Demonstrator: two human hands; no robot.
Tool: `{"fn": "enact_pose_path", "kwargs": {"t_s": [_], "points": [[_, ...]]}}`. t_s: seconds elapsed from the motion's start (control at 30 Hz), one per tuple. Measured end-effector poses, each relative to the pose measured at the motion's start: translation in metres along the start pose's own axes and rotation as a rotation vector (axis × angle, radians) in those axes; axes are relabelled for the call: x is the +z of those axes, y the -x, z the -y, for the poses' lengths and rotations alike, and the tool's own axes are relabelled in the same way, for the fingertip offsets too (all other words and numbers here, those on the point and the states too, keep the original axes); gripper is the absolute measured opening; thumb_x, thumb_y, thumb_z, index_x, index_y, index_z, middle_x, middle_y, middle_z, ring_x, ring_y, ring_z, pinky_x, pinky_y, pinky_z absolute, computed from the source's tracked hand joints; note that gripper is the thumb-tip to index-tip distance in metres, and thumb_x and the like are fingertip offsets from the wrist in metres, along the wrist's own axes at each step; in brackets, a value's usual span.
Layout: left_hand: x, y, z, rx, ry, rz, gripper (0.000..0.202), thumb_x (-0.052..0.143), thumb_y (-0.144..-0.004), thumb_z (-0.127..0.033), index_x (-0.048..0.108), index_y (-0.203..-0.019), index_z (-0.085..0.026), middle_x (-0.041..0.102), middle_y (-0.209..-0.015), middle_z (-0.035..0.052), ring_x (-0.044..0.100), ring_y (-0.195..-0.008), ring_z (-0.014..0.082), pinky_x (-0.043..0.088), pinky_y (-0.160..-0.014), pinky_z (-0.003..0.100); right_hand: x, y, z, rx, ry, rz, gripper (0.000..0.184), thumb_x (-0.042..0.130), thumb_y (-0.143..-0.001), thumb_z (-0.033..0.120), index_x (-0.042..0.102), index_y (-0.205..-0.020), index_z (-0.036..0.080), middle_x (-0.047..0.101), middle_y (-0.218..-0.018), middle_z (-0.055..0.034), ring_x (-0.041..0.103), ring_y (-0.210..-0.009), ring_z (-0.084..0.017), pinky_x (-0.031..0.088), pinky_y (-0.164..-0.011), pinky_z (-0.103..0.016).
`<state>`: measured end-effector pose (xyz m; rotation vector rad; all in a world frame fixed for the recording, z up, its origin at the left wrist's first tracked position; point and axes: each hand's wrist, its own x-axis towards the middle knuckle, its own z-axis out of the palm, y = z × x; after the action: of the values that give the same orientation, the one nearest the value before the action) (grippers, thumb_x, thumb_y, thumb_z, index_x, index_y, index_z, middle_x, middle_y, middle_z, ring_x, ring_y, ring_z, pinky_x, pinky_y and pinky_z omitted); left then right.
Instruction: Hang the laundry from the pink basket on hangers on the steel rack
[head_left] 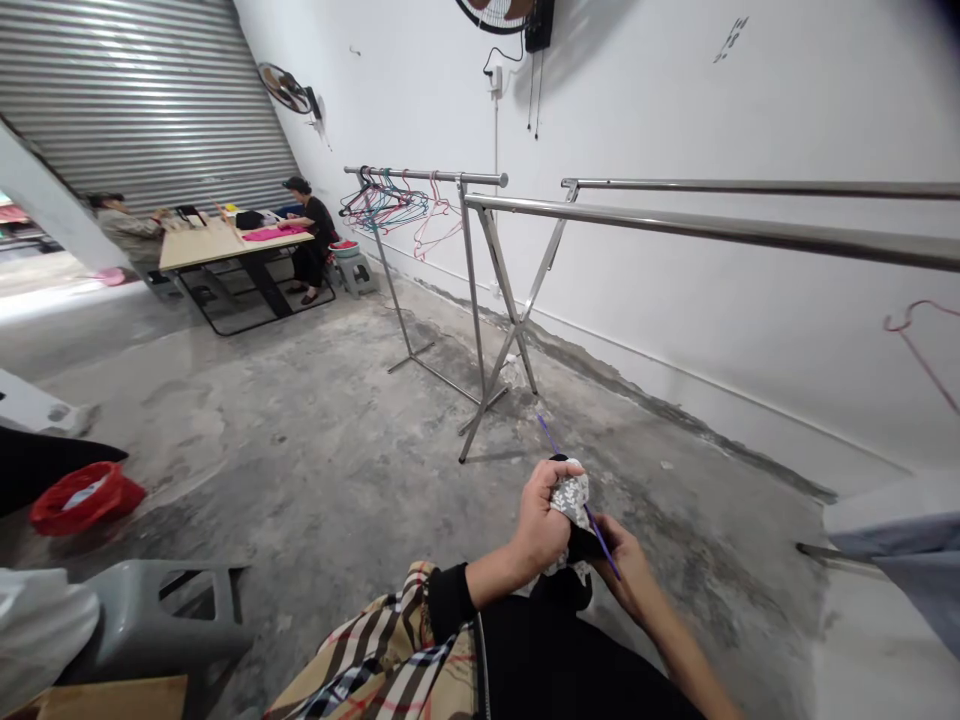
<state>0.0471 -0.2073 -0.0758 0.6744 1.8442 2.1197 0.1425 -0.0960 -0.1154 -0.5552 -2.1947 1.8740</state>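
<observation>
Above my lap, my left hand is closed round a bunched piece of black cloth with white lace. A thin purple rod runs slantwise past the cloth, with its far end sticking out beyond my left hand. Whether it is a single stick or part of a hanger, I cannot tell. My right hand is closed on the lower right side of the black cloth, beside the near end of the rod. Its fingertips are partly hidden behind the cloth. More black cloth and lace hang beneath both hands.
Ahead stand metal racks, one carrying several hangers. At far left, two people sit at a table. A grey stool and a red bag are at my left. Grey cloth hangs at right.
</observation>
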Motion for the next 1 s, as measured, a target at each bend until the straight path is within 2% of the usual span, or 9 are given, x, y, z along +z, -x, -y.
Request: {"fn": "enact_pose_path", "kwargs": {"t_s": [0.13, 0.23, 0.4, 0.5, 0.57, 0.67, 0.73, 0.87, 1.0], "points": [[-0.014, -0.009, -0.001, 0.141, -0.23, 0.089, 0.031, 0.055, -0.072, -0.007, 0.069, -0.096, -0.02, 0.065, -0.093, 0.006, 0.06, -0.088, 0.0187, 0.045, -0.084, 0.031, -0.027, 0.01, 0.006, 0.073, -0.013, 0.02, 0.029, 0.076, -0.064, 0.04, 0.057, -0.073, 0.02, 0.053, -0.065, 0.0025, 0.049, -0.062, -0.015, 0.039, -0.057, -0.025], [-0.027, -0.015, 0.002, 0.173, -0.51, 0.228, 0.036, 0.054, -0.072, -0.005, 0.07, -0.099, -0.023, 0.066, -0.094, 0.0048, 0.062, -0.087, 0.0181, 0.045, -0.08, 0.028, -0.052, 0.015, 0.013, 0.091, 0.008, -0.072, 0.027, 0.073, -0.069, 0.041, 0.055, -0.075, 0.021, 0.048, -0.065, 0.0038, 0.044, -0.061, -0.013, 0.036, -0.057, -0.023], [-0.035, -0.015, 0.012, 0.29, -0.777, 0.522, 0.024, 0.064, -0.081, -0.023, 0.071, -0.104, -0.028, 0.072, -0.091, 0.0034, 0.065, -0.078, 0.0173, 0.044, -0.069, 0.023, -0.073, 0.01, 0.027, 0.012, 0.129, -0.257, 0.023, 0.069, -0.072, 0.036, 0.058, -0.086, 0.021, 0.056, -0.077, 0.0015, 0.051, -0.072, -0.015, 0.04, -0.065, -0.025], [-0.035, -0.018, 0.011, 0.247, -0.781, 0.587, 0.019, 0.064, -0.083, -0.032, 0.073, -0.098, -0.026, 0.07, -0.077, 0.0026, 0.063, -0.069, 0.0171, 0.042, -0.063, 0.023, -0.071, 0.006, 0.044, -0.023, 0.108, -0.354, 0.024, 0.067, -0.071, 0.036, 0.059, -0.086, 0.02, 0.059, -0.079, -0.0007, 0.054, -0.075, -0.017, 0.041, -0.068, -0.027], [-0.037, -0.025, 0.007, 0.174, -0.753, 0.573, 0.018, 0.061, -0.085, -0.032, 0.073, -0.095, -0.024, 0.069, -0.077, 0.0033, 0.062, -0.072, 0.0175, 0.042, -0.066, 0.025, -0.068, 0.004, 0.055, -0.034, 0.07, -0.363, 0.022, 0.067, -0.07, 0.035, 0.059, -0.084, 0.02, 0.059, -0.078, -0.0005, 0.054, -0.073, -0.016, 0.042, -0.068, -0.028], [-0.039, -0.041, 0.005, 0.175, -0.663, 0.433, 0.015, 0.064, -0.081, -0.027, 0.073, -0.091, -0.021, 0.066, -0.093, 0.0059, 0.059, -0.09, 0.0197, 0.043, -0.082, 0.029, -0.062, 0.0, 0.065, -0.087, 0.047, -0.347, 0.018, 0.066, -0.072, 0.033, 0.06, -0.083, 0.02, 0.06, -0.079, 0.0005, 0.054, -0.075, -0.015, 0.041, -0.071, -0.027], [-0.038, -0.049, 0.005, 0.109, -0.551, 0.383, 0.016, 0.065, -0.079, -0.028, 0.073, -0.09, -0.019, 0.064, -0.091, 0.0052, 0.057, -0.089, 0.0192, 0.042, -0.083, 0.03, -0.06, -0.003, 0.064, -0.095, 0.027, -0.347, 0.017, 0.065, -0.073, 0.032, 0.061, -0.085, 0.02, 0.061, -0.081, 0.0002, 0.054, -0.076, -0.015, 0.042, -0.073, -0.027], [-0.033, -0.049, 0.001, -0.265, -0.148, 0.486, 0.028, 0.063, -0.08, -0.04, 0.068, -0.088, -0.014, 0.062, -0.074, 0.0012, 0.054, -0.068, 0.0134, 0.041, -0.067, 0.025, -0.058, -0.005, 0.053, -0.073, 0.012, -0.352, 0.02, 0.067, -0.074, 0.032, 0.061, -0.089, 0.02, 0.061, -0.082, 0.0002, 0.052, -0.072, -0.013, 0.042, -0.069, -0.026], [-0.027, -0.047, -0.005, -0.532, 0.155, 0.416, 0.034, 0.075, -0.067, -0.043, 0.063, -0.076, -0.013, 0.057, -0.061, -0.0033, 0.048, -0.053, 0.0077, 0.036, -0.054, 0.02, -0.066, 0.008, 0.036, -0.086, 0.119, -0.386, 0.026, 0.067, -0.079, 0.045, 0.061, -0.087, 0.021, 0.057, -0.074, 0.0015, 0.047, -0.063, -0.011, 0.04, -0.06, -0.024]]}}
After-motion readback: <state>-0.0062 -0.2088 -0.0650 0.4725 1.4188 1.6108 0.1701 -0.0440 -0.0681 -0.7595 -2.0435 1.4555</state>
